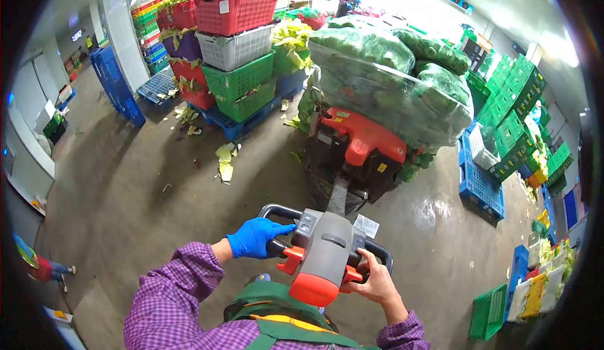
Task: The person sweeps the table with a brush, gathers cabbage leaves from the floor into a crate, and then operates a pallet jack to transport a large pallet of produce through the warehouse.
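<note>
The grey and red control handle (328, 249) of an electric pallet truck is directly in front of my body. Wearing a blue glove, my left hand (255, 237) wraps the left grip, its index finger stretched toward the buttons. My ungloved right hand (376, 281) is closed around the right grip, with the thumb side near the handle's top. Beyond the handle, a shaft leads to the truck's red and black body (363, 137). A large load of green produce (384, 86), wrapped in clear film, rises behind it.
Stacked crates (239, 73) with leafy trimmings stand on a blue pallet at left; blue pallets (116, 86) lean by a pillar. Leaf scraps (225, 161) litter the floor. At right are a blue pallet (481, 180), green crates (516, 117) and a person (44, 265) stands far left.
</note>
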The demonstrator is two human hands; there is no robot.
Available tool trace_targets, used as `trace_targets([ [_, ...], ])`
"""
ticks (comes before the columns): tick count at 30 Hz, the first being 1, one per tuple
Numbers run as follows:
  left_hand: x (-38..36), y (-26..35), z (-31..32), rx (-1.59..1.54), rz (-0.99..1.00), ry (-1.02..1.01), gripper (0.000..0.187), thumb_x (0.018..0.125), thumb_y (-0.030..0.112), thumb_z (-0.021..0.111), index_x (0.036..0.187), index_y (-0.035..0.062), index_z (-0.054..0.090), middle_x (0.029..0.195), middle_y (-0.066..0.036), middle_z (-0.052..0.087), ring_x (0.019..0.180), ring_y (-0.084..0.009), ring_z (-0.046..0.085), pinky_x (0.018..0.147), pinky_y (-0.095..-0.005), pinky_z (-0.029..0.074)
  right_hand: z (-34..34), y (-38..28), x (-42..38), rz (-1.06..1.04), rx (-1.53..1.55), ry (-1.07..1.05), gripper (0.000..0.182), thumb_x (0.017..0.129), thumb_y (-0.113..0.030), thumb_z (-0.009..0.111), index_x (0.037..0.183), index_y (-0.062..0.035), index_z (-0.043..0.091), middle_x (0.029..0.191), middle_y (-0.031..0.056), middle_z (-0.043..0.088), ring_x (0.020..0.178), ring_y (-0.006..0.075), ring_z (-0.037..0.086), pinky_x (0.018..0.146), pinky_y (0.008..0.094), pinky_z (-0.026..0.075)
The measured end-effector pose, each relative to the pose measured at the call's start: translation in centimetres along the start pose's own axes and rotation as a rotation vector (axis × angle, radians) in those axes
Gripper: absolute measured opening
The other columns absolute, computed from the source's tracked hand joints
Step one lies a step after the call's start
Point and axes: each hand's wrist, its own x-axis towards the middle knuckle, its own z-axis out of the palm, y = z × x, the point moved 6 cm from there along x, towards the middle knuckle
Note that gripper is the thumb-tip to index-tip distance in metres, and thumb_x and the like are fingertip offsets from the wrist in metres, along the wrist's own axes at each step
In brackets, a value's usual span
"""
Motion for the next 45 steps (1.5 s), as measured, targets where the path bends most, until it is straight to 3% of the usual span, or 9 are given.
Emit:
trace_targets([
  [4,0.1,0.2,-0.3,-0.011,0.057,0.083,0.060,0.069,0.032,0.072,0.125,0.0181,0.055,0.074,-0.011,0.062,0.068,-0.0298,0.061,0.063,-0.0401,0.049,-0.1,-0.2,0.1,-0.013,-0.010,-0.023,0.092,0.058,-0.030,0.082,0.134,-0.0019,0.037,0.085,0.0178,0.066,0.080,0.0291,0.066,0.074,0.0353,0.052],
  [12,0.2,-0.2,0.1,-0.033,0.055,0.102,0.069,0.065,0.032,0.075,0.128,0.0156,0.052,0.098,-0.009,0.064,0.084,-0.0298,0.062,0.074,-0.0386,0.050,-0.3,-0.7,0.1,-0.034,-0.014,-0.030,0.089,0.060,-0.027,0.080,0.133,-0.0021,0.037,0.085,0.0181,0.065,0.081,0.0312,0.065,0.073,0.0369,0.051],
  [23,0.0,-0.1,0.0,-0.069,0.026,0.040,0.069,0.066,0.029,0.074,0.130,0.0173,0.051,0.092,-0.010,0.064,0.081,-0.0309,0.061,0.072,-0.0390,0.048,0.1,-0.4,0.3,-0.026,0.022,-0.033,0.089,0.060,-0.026,0.080,0.134,-0.0021,0.036,0.086,0.0191,0.065,0.082,0.0320,0.066,0.075,0.0373,0.051],
  [25,0.0,0.1,-0.2,-0.048,0.027,0.069,0.066,0.064,0.027,0.074,0.127,0.0174,0.054,0.090,-0.007,0.064,0.078,-0.0273,0.061,0.070,-0.0379,0.049,0.0,-0.6,0.2,0.005,0.033,-0.054,0.090,0.060,-0.025,0.080,0.134,-0.0021,0.036,0.086,0.0195,0.065,0.082,0.0327,0.066,0.075,0.0377,0.051],
  [38,0.1,0.4,-0.3,-0.072,-0.009,0.088,0.063,0.063,0.027,0.075,0.122,0.0167,0.057,0.094,-0.007,0.065,0.080,-0.0271,0.062,0.072,-0.0372,0.050,0.3,0.5,0.3,-0.041,0.006,-0.035,0.090,0.062,-0.033,0.079,0.135,-0.0032,0.035,0.086,0.0192,0.065,0.082,0.0328,0.065,0.075,0.0382,0.051],
  [45,-0.1,-0.1,0.3,-0.048,0.033,0.172,0.063,0.063,0.029,0.076,0.122,0.0186,0.057,0.087,-0.006,0.064,0.076,-0.0263,0.061,0.069,-0.0369,0.050,0.4,0.5,0.5,-0.013,0.030,-0.064,0.091,0.062,-0.035,0.079,0.135,-0.0036,0.034,0.089,0.0192,0.064,0.086,0.0342,0.064,0.077,0.0387,0.050],
])
